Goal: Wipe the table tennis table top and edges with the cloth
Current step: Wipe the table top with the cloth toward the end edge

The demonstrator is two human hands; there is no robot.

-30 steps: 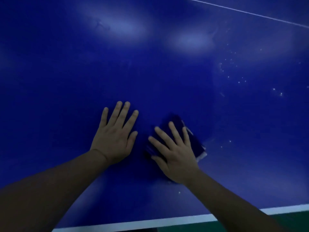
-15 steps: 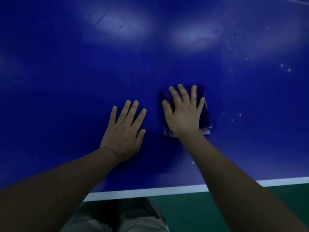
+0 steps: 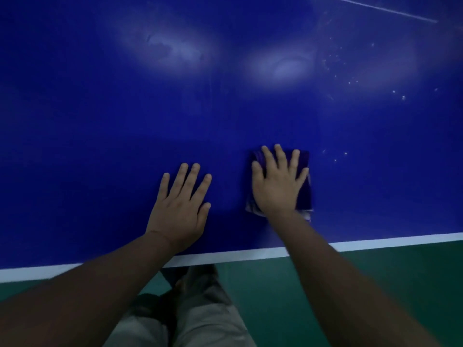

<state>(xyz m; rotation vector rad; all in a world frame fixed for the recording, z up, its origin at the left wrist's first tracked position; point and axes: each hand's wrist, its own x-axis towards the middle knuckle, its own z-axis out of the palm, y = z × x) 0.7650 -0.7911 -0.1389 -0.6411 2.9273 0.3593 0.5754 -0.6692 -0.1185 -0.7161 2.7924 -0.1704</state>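
Note:
The blue table tennis table top (image 3: pixel 100 121) fills most of the view, with its white edge line (image 3: pixel 225 257) running along the near side. A folded dark blue cloth (image 3: pixel 304 194) lies flat on the top near that edge. My right hand (image 3: pixel 278 184) presses down on the cloth with straight, spread fingers and covers most of it. My left hand (image 3: pixel 180 209) rests flat on the bare table, a hand's width to the left of the cloth, fingers spread.
White specks (image 3: pixel 350 82) dot the table at the upper right, and a thin white line (image 3: pixel 375 7) crosses the far corner. Below the near edge are the green floor (image 3: pixel 350 284) and my grey trousers (image 3: pixel 200 321).
My right hand turned the cloth from a slant to straight and pushed it forward and right. The near edge and floor have come further into view. My left hand stayed flat on the table.

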